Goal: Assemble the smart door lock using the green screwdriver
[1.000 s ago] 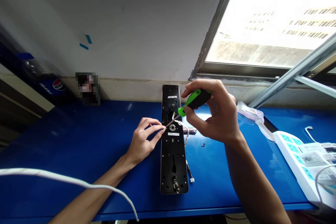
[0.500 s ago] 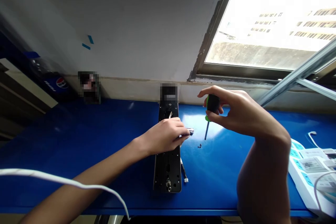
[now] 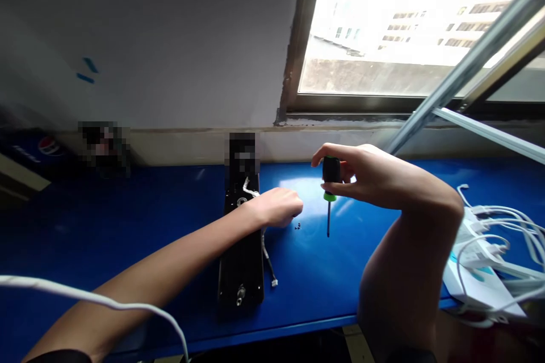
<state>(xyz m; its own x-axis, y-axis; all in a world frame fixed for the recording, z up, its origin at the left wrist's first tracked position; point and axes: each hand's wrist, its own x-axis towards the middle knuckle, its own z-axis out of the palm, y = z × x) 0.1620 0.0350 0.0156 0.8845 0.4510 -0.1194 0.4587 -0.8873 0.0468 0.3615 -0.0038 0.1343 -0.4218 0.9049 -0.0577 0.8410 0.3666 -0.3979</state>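
Note:
My right hand grips the black and green handle of a screwdriver, held upright above the table with its tip pointing down. My left hand is closed, fingers curled, just right of a long black metal housing; whatever the fingers hold is hidden. Close to the left fingertips lie a few tiny dark screws. Across the housing the left forearm covers the middle part. A white wire comes out of its upper half, and a dark cable with a white plug lies along its right side.
The blue table meets a wall at the back, under a window. A white power strip with tangled white cables is at the right. A metal strut slants at upper right. A white cable crosses my left forearm.
My view has turned right, so the scene sits further left. My left hand has moved off the housing to its right, toward the screws. The screwdriver now hangs more nearly upright.

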